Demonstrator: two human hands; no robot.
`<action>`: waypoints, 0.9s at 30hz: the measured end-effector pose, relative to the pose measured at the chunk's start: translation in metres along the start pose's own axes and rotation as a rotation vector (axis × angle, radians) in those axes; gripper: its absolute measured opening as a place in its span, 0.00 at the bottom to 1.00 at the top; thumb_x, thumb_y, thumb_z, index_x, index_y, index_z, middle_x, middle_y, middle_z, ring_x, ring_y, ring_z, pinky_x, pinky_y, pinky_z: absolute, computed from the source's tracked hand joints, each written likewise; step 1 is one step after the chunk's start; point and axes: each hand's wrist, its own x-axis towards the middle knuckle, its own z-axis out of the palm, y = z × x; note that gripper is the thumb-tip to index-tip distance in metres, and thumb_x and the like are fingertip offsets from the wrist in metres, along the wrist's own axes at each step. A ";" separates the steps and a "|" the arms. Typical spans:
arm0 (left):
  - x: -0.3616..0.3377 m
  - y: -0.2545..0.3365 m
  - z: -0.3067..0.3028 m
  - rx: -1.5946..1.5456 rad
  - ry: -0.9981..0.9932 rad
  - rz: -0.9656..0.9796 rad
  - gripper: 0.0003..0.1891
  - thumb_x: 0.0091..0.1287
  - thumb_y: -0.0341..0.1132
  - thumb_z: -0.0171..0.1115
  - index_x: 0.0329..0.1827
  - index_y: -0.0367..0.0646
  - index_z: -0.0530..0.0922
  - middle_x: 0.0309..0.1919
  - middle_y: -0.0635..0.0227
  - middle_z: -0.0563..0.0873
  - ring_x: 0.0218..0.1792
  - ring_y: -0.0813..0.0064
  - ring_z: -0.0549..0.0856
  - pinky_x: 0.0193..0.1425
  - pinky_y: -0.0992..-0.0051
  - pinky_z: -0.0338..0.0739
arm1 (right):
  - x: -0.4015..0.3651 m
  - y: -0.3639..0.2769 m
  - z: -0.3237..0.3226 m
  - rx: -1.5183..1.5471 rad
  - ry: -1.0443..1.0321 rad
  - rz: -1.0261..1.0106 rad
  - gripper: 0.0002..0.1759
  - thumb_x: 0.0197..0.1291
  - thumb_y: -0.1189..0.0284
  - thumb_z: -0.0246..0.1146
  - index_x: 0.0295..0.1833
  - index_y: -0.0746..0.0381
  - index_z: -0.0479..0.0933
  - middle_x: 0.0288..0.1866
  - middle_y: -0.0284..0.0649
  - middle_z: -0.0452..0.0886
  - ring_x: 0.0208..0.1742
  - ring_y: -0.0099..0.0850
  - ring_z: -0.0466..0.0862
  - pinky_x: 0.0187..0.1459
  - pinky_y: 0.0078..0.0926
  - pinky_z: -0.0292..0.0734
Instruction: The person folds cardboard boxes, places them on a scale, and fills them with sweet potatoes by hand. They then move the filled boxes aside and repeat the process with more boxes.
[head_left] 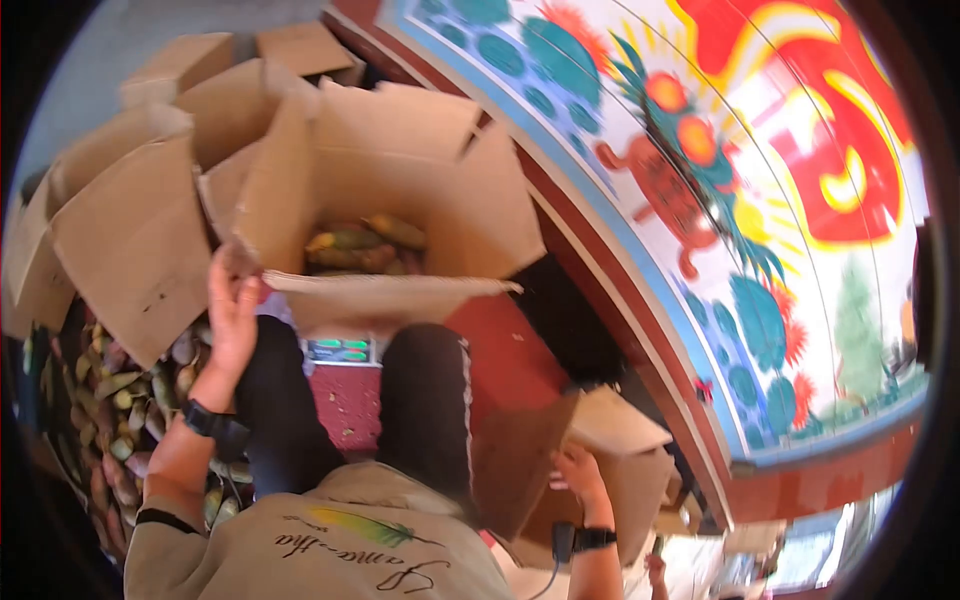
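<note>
The right hand [578, 474] is beside a smaller box [630, 500]; I cannot tell whether its grip is clamped. Beyond the knees [424, 375], the left hand [235, 312] grips a corner of the open box [400, 185], mouth up, its long produce [345, 240] lying roughly crosswise, partly hidden by the near flap [385, 295].

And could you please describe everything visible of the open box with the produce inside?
The box is brown, of what looks like cardboard. Its top is open, with flaps spread and a gap between two at the far right corner. Long yellow-green and brownish produce lies at the bottom, well below the rim. The box stands beyond the person's knees; the left hand touches its near left corner. Its underside is hidden.
</note>
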 end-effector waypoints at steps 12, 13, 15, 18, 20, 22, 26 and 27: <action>0.033 0.039 0.007 0.029 -0.013 0.003 0.26 0.69 0.37 0.44 0.66 0.32 0.53 0.61 0.52 0.64 0.63 0.63 0.63 0.66 0.70 0.54 | -0.014 -0.011 0.010 -0.521 0.002 -0.258 0.16 0.50 0.76 0.57 0.45 0.72 0.73 0.38 0.52 0.79 0.35 0.41 0.82 0.29 0.32 0.79; 0.033 0.041 0.008 0.095 -0.046 0.029 0.26 0.68 0.37 0.45 0.66 0.32 0.52 0.62 0.52 0.63 0.64 0.63 0.62 0.67 0.70 0.54 | -0.017 -0.011 0.006 -0.617 0.150 -0.306 0.16 0.49 0.75 0.57 0.44 0.71 0.73 0.38 0.55 0.79 0.37 0.45 0.81 0.34 0.35 0.78; 0.033 0.043 0.008 0.162 -0.074 0.058 0.27 0.68 0.36 0.45 0.65 0.32 0.52 0.62 0.52 0.63 0.64 0.63 0.61 0.67 0.70 0.54 | -0.022 -0.009 -0.004 -0.607 0.360 -0.376 0.15 0.47 0.75 0.56 0.41 0.71 0.73 0.36 0.59 0.78 0.43 0.54 0.77 0.44 0.41 0.72; 0.024 0.044 0.010 0.178 -0.048 0.098 0.27 0.67 0.35 0.46 0.65 0.32 0.52 0.63 0.52 0.61 0.65 0.62 0.60 0.67 0.69 0.54 | -0.047 -0.026 -0.022 -0.740 0.487 -0.325 0.14 0.47 0.76 0.56 0.41 0.72 0.72 0.32 0.59 0.77 0.40 0.55 0.77 0.41 0.44 0.71; 0.020 0.050 0.009 0.207 0.044 0.142 0.27 0.66 0.32 0.47 0.66 0.32 0.51 0.64 0.52 0.59 0.64 0.60 0.60 0.66 0.68 0.54 | -0.073 -0.044 -0.031 -0.722 0.530 -0.397 0.12 0.47 0.76 0.56 0.39 0.72 0.71 0.30 0.59 0.76 0.38 0.56 0.76 0.38 0.45 0.71; 0.016 0.071 0.010 0.263 0.061 0.198 0.28 0.62 0.31 0.48 0.65 0.33 0.52 0.63 0.50 0.59 0.63 0.56 0.61 0.66 0.64 0.54 | -0.084 -0.050 -0.037 -0.706 0.573 -0.470 0.11 0.47 0.77 0.55 0.37 0.72 0.70 0.27 0.59 0.75 0.36 0.56 0.76 0.36 0.46 0.70; 0.005 0.087 0.019 0.347 -0.057 0.428 0.30 0.57 0.33 0.52 0.62 0.33 0.56 0.62 0.45 0.59 0.62 0.49 0.60 0.65 0.58 0.53 | -0.095 -0.059 -0.043 -0.795 0.605 -0.667 0.07 0.48 0.79 0.55 0.31 0.69 0.63 0.24 0.58 0.73 0.29 0.57 0.75 0.27 0.46 0.68; 0.003 0.089 0.021 0.366 -0.098 0.453 0.29 0.58 0.34 0.51 0.62 0.33 0.56 0.62 0.44 0.58 0.63 0.49 0.60 0.66 0.58 0.53 | -0.100 -0.067 -0.041 -0.803 0.618 -0.652 0.07 0.49 0.79 0.55 0.32 0.69 0.63 0.24 0.58 0.73 0.29 0.56 0.74 0.26 0.46 0.68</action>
